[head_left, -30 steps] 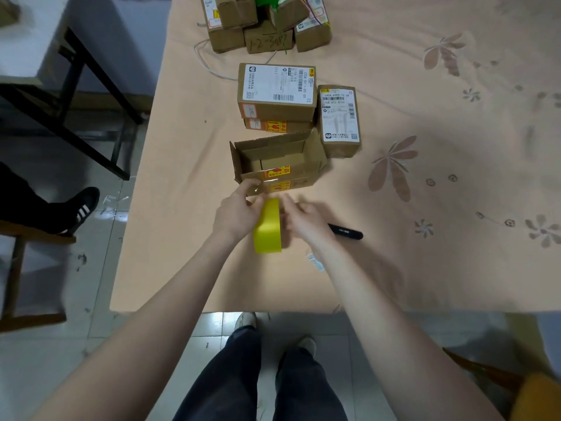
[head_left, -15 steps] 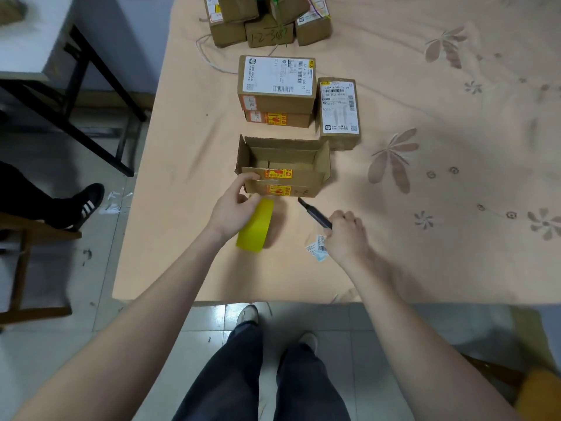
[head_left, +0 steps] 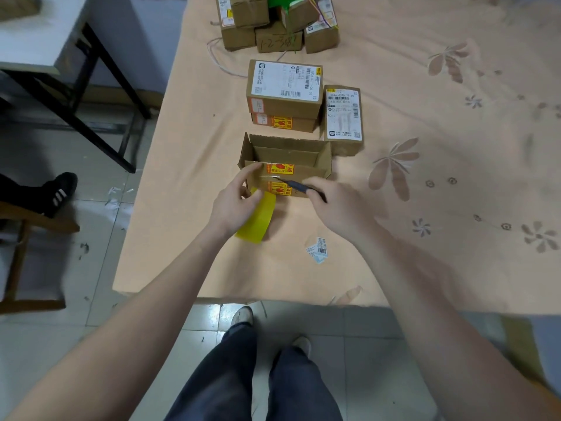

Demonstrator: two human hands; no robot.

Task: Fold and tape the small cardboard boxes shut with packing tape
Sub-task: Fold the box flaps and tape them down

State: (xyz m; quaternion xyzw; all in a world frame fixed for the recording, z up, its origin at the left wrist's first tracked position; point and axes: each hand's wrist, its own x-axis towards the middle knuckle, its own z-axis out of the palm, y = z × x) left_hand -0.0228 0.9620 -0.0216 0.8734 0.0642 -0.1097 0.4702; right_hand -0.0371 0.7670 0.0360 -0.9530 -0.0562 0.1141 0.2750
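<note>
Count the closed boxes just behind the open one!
3: a labelled box stacked on a stickered box, another box beside them. The far pile holds more, some maybe hidden.

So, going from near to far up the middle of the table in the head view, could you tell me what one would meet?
Roll of yellow tape → open cardboard box → stack of two labelled boxes → cluster of boxes at the far edge.

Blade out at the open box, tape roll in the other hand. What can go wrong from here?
1. The right hand aims the knife at the left hand across the open box: a slip may cut fingers.
2. The tape roll, gripped only at its top, may drop.
</note>
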